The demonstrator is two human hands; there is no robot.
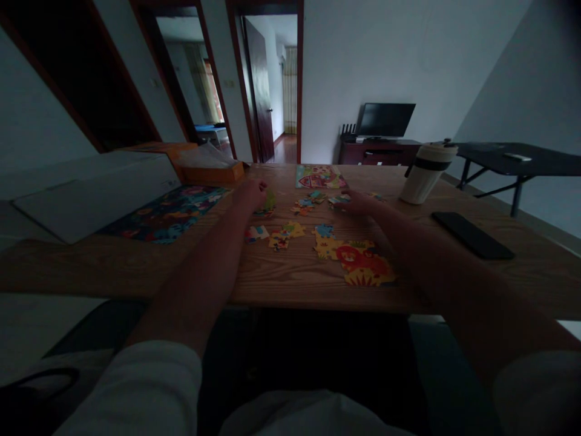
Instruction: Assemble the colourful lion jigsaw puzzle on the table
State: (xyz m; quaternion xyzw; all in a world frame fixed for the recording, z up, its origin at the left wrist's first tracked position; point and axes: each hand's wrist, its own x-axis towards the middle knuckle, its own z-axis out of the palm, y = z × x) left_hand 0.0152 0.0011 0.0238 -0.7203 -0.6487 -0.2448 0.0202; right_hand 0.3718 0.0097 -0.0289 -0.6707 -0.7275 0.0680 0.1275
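My left hand (pixel 252 194) is over the wooden table beside a small group of green puzzle pieces (pixel 269 203); its fingers are curled, and what they may hold is too dim to tell. My right hand (pixel 356 203) reaches over loose pieces (pixel 336 200), fingers spread and low on them. Between the hands lie more loose pieces (pixel 304 206). Closer to me are several yellow pieces (pixel 290 230) and a joined section (pixel 363 261) with red lions on yellow. A picture sheet (pixel 320 177) lies at the far edge.
On the wooden table (pixel 281 278), a white box (pixel 95 188), a dark patterned sheet (pixel 167 212) and an orange box (pixel 218 172) are at left. A cream bottle (pixel 424 175) stands at right, near a black phone-like slab (pixel 472 233). A dark folding table (pixel 535 160) stands beyond.
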